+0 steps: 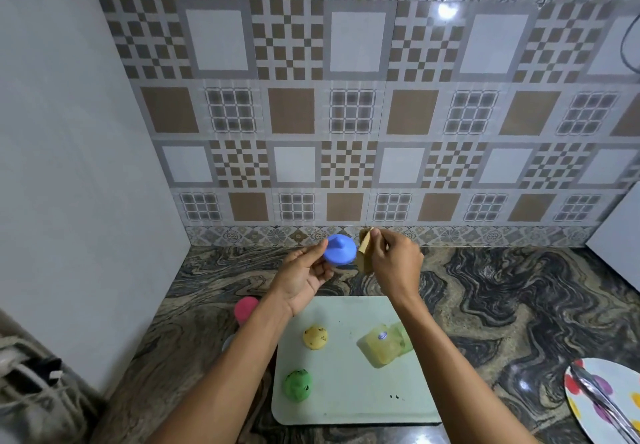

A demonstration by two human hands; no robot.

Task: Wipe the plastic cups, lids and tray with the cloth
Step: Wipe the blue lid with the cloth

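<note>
Both hands are raised over the far part of the dark marbled stone counter (502, 287), close to the patterned tile wall (349, 111). Left hand (304, 275) pinches a round blue plastic lid with a knob (340, 250) at its rim, thumb and fingers curled round the edge, the knob side facing the camera. Right hand (394, 260) grips a small folded tan cloth (364, 251) between thumb and fingers, and the cloth touches the right edge of the blue lid.

Below the hands, a pale green rectangular plastic tray (346, 400) lies flat on the counter near its front edge. A yellow domed plastic lid (315, 338) sits towards the tray's left edge, and a green domed plastic lid (297, 384) sits near the front left corner; both carry dark specks. Translucent yellowish plastic cups (384, 343) lie on their side towards the tray's right edge, partly under the right forearm. More dark specks dot the tray near its front edge.

Just off the tray's far left corner, a pink plastic piece (246, 308) stands on the counter, partly hidden by the left forearm; whether it is a lid or a cup cannot be told. At the counter's front right, a white plate with coloured dots (620, 379) carries metal tongs (595, 395).
</note>
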